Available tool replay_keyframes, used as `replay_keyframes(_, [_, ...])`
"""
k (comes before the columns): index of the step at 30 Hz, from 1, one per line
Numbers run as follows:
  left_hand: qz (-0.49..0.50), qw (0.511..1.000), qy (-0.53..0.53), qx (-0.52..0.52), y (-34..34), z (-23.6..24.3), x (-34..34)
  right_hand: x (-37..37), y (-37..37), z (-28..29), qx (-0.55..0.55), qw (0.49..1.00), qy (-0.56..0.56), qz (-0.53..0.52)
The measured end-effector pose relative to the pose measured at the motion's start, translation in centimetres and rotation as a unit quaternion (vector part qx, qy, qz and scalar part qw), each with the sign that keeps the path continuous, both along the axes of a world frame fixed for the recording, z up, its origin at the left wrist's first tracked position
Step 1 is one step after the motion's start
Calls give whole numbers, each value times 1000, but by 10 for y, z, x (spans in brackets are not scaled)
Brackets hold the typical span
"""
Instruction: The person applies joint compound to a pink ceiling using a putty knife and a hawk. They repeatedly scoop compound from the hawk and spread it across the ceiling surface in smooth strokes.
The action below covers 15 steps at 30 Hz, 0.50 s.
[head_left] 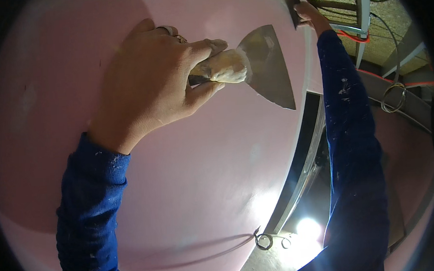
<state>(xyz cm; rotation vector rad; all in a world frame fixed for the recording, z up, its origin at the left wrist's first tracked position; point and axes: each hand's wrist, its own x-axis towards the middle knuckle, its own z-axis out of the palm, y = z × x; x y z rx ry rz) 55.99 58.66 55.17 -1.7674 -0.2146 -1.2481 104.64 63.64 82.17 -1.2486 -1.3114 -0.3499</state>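
My left hand (145, 73) is closed round the handle of a broad putty knife (268, 64). The handle is crusted with pale filler, and its wide metal blade fans out to the right. This hand is in front of a pink board surface (198, 156) and wears a ring. High on the right, my right hand (310, 14) grips a dark, flat, thin tool (296, 8), seen edge-on along the board's right edge. The tool's exact kind cannot be made out. Blue sleeves with pale specks cover both forearms.
Metal framing (363, 5) and rough tan boards stand at the upper right, with orange cable (354, 36) and a looped grey cable (394, 97). A dark gap (303, 141) borders the pink board. Low down, a bright lamp (309, 229) glares near a coiled wire (263, 241).
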Motion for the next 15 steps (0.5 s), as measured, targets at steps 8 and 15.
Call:
replay_keyframes(8, [-14, 1000, -14, 0, 1, 0, -2, -77, 3, 26, 33, 982, -138, -123])
replay_keyframes(15, [6, 1000, -20, -19, 5, 2, -5, -86, -36, 26, 63, 960, -229, -150])
